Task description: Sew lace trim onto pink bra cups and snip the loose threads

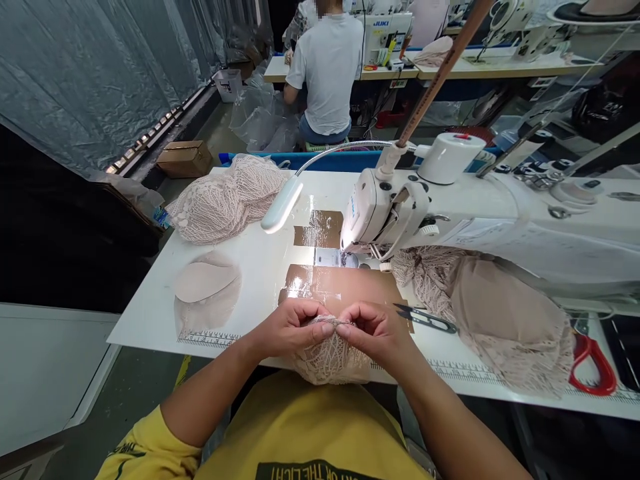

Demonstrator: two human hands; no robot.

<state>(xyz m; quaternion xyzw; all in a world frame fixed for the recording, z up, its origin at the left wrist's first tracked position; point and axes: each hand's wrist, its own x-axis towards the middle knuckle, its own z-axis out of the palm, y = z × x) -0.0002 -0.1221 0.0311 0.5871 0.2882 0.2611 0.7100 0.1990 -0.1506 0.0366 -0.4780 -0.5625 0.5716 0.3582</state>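
Both left hand (293,328) and right hand (379,330) pinch beige lace (327,362), fingers (317,331) kinda hiding its edge; back machine (375,41) says JUKI, yellow shirt (305,423) print's cut off.

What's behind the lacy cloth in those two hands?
Behind the lacy cloth, pinched by the left hand and right hand, is the white table; its ruler marks show on both sides. The stretch covered by cloth can't be seen.

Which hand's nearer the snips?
Right. The right hand is beside the snips, near their blade tips; the left hand is farther off to the left, beyond the right hand. Both pinch the lace.
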